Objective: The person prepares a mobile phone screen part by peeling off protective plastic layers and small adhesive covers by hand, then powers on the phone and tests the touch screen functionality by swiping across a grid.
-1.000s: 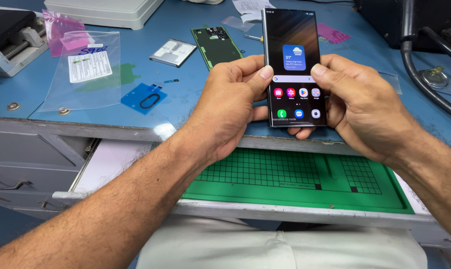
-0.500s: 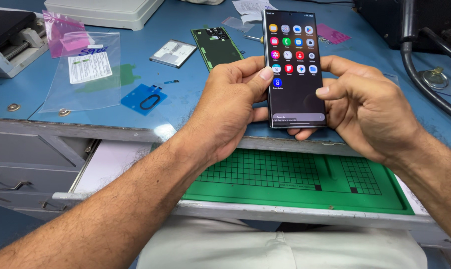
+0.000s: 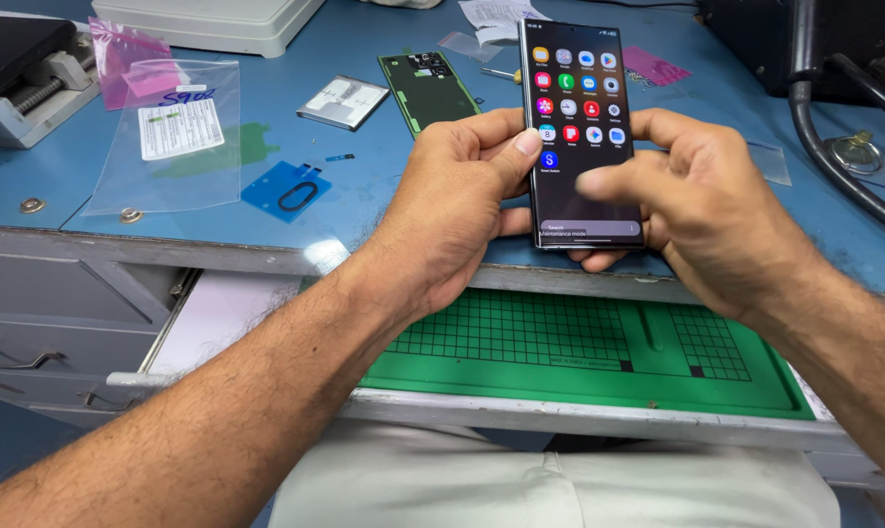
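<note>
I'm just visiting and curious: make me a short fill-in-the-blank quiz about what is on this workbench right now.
1. Both hands, the left hand and the right hand, hold a black slim smartphone whose screen is lit and shows rows of app ____.
2. The open drawer below holds a gridded cutting mat coloured ____.
3. The clear plastic bag with a white label lies on the ____ worktop.
4. The dark green phone back cover lies ____ the left hand.

Missing words: icons; green; blue; beyond
</note>
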